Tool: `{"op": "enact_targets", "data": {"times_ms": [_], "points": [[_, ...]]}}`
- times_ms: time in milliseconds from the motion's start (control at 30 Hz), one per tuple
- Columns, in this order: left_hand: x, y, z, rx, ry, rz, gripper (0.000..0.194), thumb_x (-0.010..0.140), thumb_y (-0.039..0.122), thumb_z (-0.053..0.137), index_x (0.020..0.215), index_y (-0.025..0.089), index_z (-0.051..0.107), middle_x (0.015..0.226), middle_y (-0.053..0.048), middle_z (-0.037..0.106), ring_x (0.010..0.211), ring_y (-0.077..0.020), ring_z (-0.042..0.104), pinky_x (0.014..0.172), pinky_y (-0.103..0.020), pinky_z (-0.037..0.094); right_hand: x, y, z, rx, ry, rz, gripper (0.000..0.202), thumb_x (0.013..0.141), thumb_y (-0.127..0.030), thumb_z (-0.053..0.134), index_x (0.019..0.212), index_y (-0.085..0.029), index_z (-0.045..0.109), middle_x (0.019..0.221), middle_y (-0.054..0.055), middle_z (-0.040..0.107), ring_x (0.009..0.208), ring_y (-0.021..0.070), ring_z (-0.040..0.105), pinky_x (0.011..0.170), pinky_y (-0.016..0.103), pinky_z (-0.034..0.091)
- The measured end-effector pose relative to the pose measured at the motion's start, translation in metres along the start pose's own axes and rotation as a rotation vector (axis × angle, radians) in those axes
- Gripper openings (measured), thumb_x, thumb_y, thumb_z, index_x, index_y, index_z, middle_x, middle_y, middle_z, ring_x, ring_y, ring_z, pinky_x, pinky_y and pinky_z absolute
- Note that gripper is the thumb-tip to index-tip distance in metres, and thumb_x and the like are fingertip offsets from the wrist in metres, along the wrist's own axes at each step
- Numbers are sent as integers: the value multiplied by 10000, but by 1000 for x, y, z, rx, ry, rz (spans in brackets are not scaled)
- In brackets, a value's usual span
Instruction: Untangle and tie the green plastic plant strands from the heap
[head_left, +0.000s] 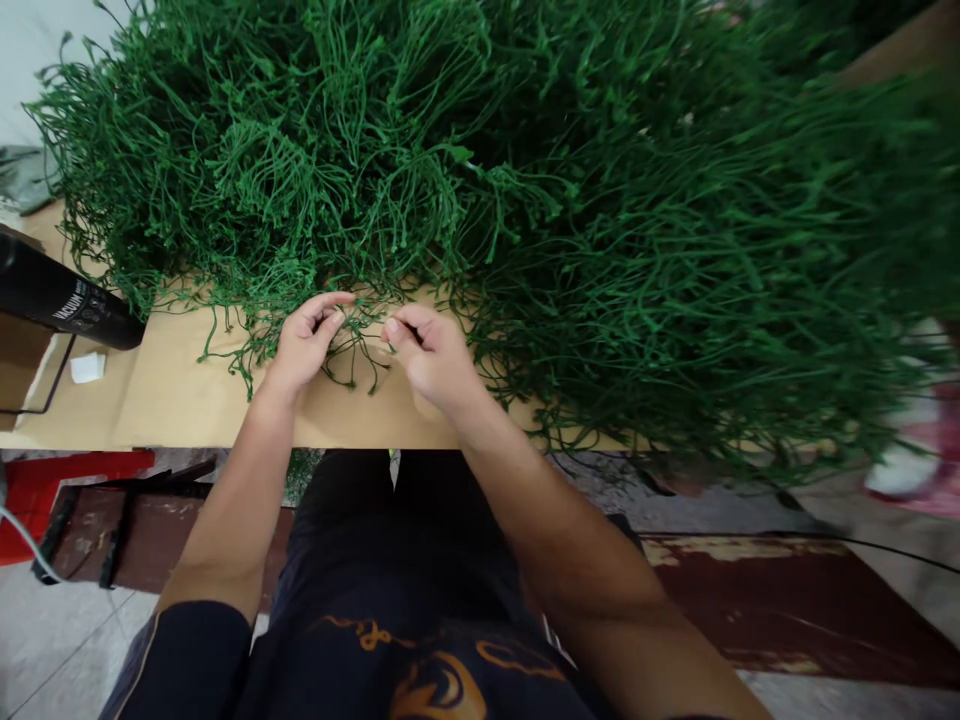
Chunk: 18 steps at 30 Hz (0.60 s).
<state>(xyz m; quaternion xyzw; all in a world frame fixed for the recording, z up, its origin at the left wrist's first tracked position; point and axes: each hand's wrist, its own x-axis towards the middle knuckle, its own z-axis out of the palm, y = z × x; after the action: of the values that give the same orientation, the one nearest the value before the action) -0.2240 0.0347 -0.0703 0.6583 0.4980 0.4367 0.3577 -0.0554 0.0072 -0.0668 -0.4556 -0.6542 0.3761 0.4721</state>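
Observation:
A large heap of thin green branching stems [360,130], like artificial plant sprigs, covers the far side of the table. Several loose stems [349,365] lie at its near edge, below and between my hands. My left hand [306,342] is over these stems, its index finger stretched out and its thumb apart from it. Just to the right, my right hand [431,352] is closed in a pinch, thumb against index finger, at the end of a thin green stem. The two hands are a short way apart.
The table [202,400] is covered in tan paper. At the left lie a black vacuum bottle [71,290] and a small white paper piece [88,368]. A dark red bench [795,600] runs below the table. Another person's arm [904,45] shows at the upper right.

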Motion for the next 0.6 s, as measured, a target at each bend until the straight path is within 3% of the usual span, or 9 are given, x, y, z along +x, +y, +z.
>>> {"op": "enact_targets", "data": {"times_ms": [100, 233, 333, 467, 600], "points": [[-2, 0, -2, 21, -64, -6, 281, 819, 236, 514, 1081, 197, 606, 788, -11, 632, 727, -111, 573, 729, -248, 459, 4, 7, -7, 39, 27, 9, 196, 806, -272, 472, 656, -164, 537, 685, 14, 472, 688, 113, 439, 672, 277, 373], [0, -3, 5, 151, -125, 84, 214, 804, 226, 519, 955, 162, 655, 966, -50, 660, 931, -144, 588, 882, -286, 438, 5, 5, -12, 223, 55, 69, 238, 824, -389, 477, 753, -175, 553, 756, 24, 535, 697, 105, 467, 681, 271, 411], [5, -8, 13, 250, -126, 100, 209, 818, 259, 495, 874, 159, 669, 874, -50, 670, 850, -149, 593, 836, -286, 440, 6, -1, -7, 325, 31, 89, 305, 848, -453, 433, 724, -182, 497, 735, 17, 537, 648, 90, 462, 658, 260, 422], [13, -21, 17, 457, -110, 158, 192, 808, 271, 501, 765, 186, 668, 785, -39, 660, 772, -164, 568, 797, -304, 412, -3, -9, 3, 280, 7, -4, 346, 859, -443, 429, 639, -178, 459, 633, 9, 478, 591, 92, 421, 580, 257, 385], [20, -33, 3, 652, -16, 123, 190, 791, 186, 463, 698, 193, 628, 741, -53, 626, 773, -196, 538, 786, -334, 378, -31, -38, -2, 221, 63, -158, 304, 903, -340, 379, 647, -188, 445, 631, 13, 466, 594, 102, 432, 588, 279, 380]]}}
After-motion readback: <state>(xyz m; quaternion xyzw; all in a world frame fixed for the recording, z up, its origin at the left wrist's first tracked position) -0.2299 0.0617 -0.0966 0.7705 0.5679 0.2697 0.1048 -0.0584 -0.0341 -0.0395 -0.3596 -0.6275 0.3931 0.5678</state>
